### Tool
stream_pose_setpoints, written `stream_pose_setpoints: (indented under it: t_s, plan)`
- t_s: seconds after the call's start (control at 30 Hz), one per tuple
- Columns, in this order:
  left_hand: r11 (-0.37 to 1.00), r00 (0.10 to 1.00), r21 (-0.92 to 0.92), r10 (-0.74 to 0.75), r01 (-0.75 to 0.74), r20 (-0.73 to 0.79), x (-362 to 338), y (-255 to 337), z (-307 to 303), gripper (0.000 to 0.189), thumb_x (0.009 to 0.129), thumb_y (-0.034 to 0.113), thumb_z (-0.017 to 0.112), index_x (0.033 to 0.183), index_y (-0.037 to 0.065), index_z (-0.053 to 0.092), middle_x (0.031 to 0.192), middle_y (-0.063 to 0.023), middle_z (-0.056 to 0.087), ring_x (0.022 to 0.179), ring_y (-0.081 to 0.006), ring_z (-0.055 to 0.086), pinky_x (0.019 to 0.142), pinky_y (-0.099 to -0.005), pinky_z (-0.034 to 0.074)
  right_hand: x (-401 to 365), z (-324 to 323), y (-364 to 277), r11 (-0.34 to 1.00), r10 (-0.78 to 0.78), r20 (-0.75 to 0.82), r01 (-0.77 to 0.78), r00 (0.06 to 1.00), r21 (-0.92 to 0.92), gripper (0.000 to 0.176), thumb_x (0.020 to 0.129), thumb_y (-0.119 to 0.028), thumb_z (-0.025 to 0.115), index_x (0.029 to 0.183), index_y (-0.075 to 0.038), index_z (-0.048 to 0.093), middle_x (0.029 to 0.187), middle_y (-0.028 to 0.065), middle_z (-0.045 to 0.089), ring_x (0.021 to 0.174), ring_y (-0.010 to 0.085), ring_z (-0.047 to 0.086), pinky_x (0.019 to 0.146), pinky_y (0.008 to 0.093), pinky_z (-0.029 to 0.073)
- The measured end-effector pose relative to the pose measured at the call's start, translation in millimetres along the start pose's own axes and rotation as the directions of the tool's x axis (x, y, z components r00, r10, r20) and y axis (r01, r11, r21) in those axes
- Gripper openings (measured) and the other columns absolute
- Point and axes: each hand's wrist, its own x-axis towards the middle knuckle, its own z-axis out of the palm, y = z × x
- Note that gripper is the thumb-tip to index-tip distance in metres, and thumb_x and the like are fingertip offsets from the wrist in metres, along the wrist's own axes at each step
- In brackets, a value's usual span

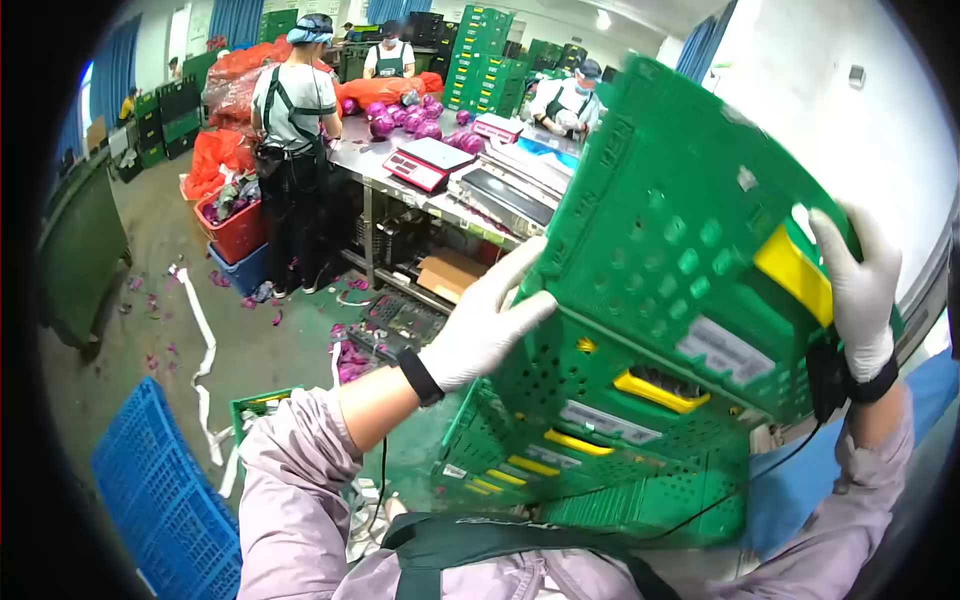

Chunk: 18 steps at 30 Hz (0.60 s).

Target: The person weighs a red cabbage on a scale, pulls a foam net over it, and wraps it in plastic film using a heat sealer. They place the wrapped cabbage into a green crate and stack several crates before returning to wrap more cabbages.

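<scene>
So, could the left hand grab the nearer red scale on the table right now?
Probably not: the left hand is at the top green crate's edge, and the nearer red scale looks too far off on the table.

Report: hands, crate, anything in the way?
Left hand, right hand on top green crate. Stacked green crates beneath. Black cable hangs below right hand.

White walls (pixel 830 60) with blue curtains (pixel 115 65) enclose the room, where a lit ceiling lamp (pixel 603 19) shines overhead, a long metal table (pixel 358 150) stands farther back, and purple scraps (pixel 352 362) and a white strip (pixel 199 318) litter the greenish floor (pixel 265 355)
</scene>
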Motion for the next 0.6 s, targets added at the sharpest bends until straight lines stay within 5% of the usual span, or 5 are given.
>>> stream_pose_setpoints:
  t_s: [0.03, 0.1, 0.23, 0.37, 0.6]
  plan:
    - [0.995, 0.999, 0.09, 0.04, -0.041, 0.015, -2, 3, -2, 0.061, 0.091, 0.02, 0.058, 0.143, 0.001, 0.031, 0.147, -0.0146, 0.035, 0.136, -0.0218, 0.032, 0.111, -0.0354, 0.025, -3, 3, 4, 1.0, -0.002, -0.027, 0.003, 1.0, 0.02, 0.026, 0.085, -0.017, 0.069, 0.099, 0.005, 0.064, 0.078, 0.0113, 0.066, 0.071, 0.0119, 0.06, 0.068, 0.0261, 0.047]
    - [0.991, 0.991, -0.011, 0.134, -0.134, 0.009, 0, -20, 3, 0.067, 0.089, 0.019, 0.059, 0.146, 0.002, 0.027, 0.151, -0.0169, 0.026, 0.142, -0.0247, 0.021, 0.115, -0.0369, 0.017, -8, 2, 8, 0.992, 0.107, -0.033, -0.104, 0.994, 0.073, 0.023, 0.086, -0.013, 0.066, 0.1, 0.005, 0.063, 0.08, 0.0071, 0.064, 0.073, 0.012, 0.057, 0.069, 0.0256, 0.045]
    - [0.977, 0.983, -0.111, 0.185, -0.185, -0.007, 3, -24, 5, 0.073, 0.087, 0.019, 0.064, 0.146, 0.003, 0.026, 0.153, -0.016, 0.024, 0.142, -0.027, 0.02, 0.115, -0.0368, 0.015, -9, -1, 11, 0.991, 0.01, -0.071, -0.02, 0.997, -0.133, 0.02, 0.091, -0.015, 0.06, 0.097, 0.004, 0.061, 0.073, 0.0004, 0.055, 0.063, 0.009, 0.048, 0.059, 0.023, 0.039]
    - [0.936, 0.942, -0.12, 0.322, -0.332, -0.094, 7, -38, 9, 0.072, 0.084, 0.021, 0.069, 0.143, 0.001, 0.032, 0.15, -0.0177, 0.029, 0.14, -0.0299, 0.027, 0.114, -0.0386, 0.019, -7, 1, 21, 0.996, 0.035, -0.042, -0.038, 0.999, -0.086, 0.031, 0.094, -0.027, 0.055, 0.1, 0.004, 0.059, 0.075, 0.0012, 0.055, 0.061, 0.0068, 0.045, 0.054, 0.0224, 0.035]
    - [0.927, 0.929, -0.079, 0.362, -0.368, -0.082, 11, -38, 5, 0.071, 0.082, 0.023, 0.07, 0.139, -0.004, 0.037, 0.145, -0.0224, 0.036, 0.135, -0.0357, 0.035, 0.113, -0.0415, 0.023, -10, 5, 35, 0.998, -0.056, -0.095, 0.057, 0.994, 0.004, 0.042, 0.095, -0.034, 0.052, 0.101, 0.007, 0.057, 0.089, 0.0083, 0.06, 0.079, 0.0144, 0.055, 0.073, 0.0256, 0.044]
